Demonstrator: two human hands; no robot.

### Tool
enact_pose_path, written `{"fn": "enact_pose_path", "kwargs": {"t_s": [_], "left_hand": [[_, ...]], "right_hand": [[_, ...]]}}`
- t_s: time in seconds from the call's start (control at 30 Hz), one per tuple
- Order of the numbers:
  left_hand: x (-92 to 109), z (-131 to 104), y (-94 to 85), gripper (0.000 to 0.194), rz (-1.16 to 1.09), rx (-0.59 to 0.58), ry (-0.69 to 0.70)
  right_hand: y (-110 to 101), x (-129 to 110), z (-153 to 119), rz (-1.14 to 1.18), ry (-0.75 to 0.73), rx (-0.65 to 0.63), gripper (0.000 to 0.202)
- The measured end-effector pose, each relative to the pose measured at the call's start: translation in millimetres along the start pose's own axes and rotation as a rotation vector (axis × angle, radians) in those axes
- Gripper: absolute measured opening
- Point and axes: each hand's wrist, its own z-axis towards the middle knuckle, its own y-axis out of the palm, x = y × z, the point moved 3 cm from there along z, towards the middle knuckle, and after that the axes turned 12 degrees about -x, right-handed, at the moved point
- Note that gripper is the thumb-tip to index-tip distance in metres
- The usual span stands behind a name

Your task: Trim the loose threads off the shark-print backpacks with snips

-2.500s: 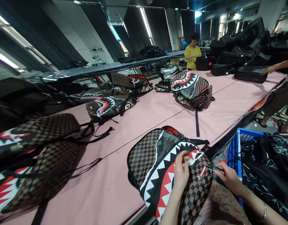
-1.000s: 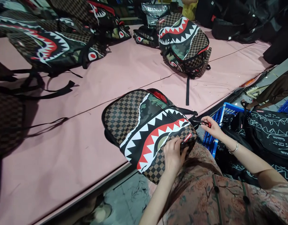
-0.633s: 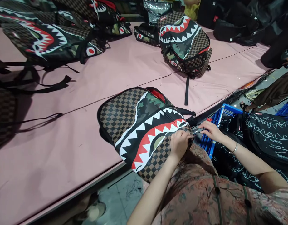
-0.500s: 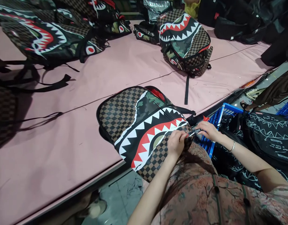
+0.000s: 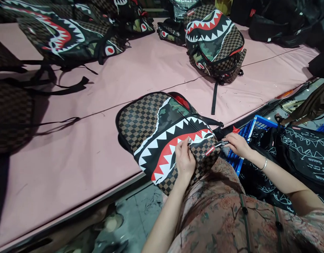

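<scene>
Probably trimming the backpack (image 5: pixel 168 140) by hand

Lies over the pink table (image 5: pixel 72 168) edge, mid-view; long axis 10-to-4 o'clock, rounded checked end at 10, red label (image 5: pixel 210 151) towards 4. Right hand (image 5: pixel 237 143) grips what look like snips (image 5: pixel 221 144), tips near label; left hand (image 5: pixel 185 158) on front, apart from right, can't tell if pinching anything. Any cut calls for tips angled off the fabric.

Front backpack (image 5: pixel 143 119) across near edge of table (image 5: pixel 98 151); rear backpack (image 5: pixel 227 38) behind; crate (image 5: pixel 265 121) to right.
</scene>
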Motion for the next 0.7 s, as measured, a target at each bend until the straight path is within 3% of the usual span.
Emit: {"fn": "enact_pose_path", "kwargs": {"t_s": [0.07,0.13,0.2,0.3,0.43,0.57,0.7], "left_hand": [[-7.0,-7.0,-2.6,0.027,-0.016,-0.114,-0.091],[-10.9,-14.1,5.4,0.021,-0.040,-0.337,-0.196],[-11.9,-18.6,16.3,0.022,-0.045,-0.468,-0.288],[-11.8,-17.0,28.9,0.025,-0.134,-0.441,-0.365],[-13.7,-12.3,36.3,0.022,-0.307,-0.427,-0.362],[-17.7,-15.8,35.1,0.017,-0.459,-0.440,-0.363],[-18.2,-20.8,34.0,0.016,-0.580,-0.422,-0.386]], "right_hand": [[1.4,-4.6,-6.1,0.127,0.104,0.032,0.022],[8.7,-12.2,-13.6,0.298,0.240,0.062,0.021],[22.9,-22.7,-21.5,0.537,0.361,0.063,0.022],[48.6,-41.5,-30.9,0.907,0.451,0.020,0.028],[71.1,-60.2,-38.2,1.257,0.552,0.049,0.035],[81.7,-74.4,-40.0,1.557,0.670,0.021,0.039],[83.8,-86.3,-36.9,1.689,0.784,-0.042,0.038]]}}
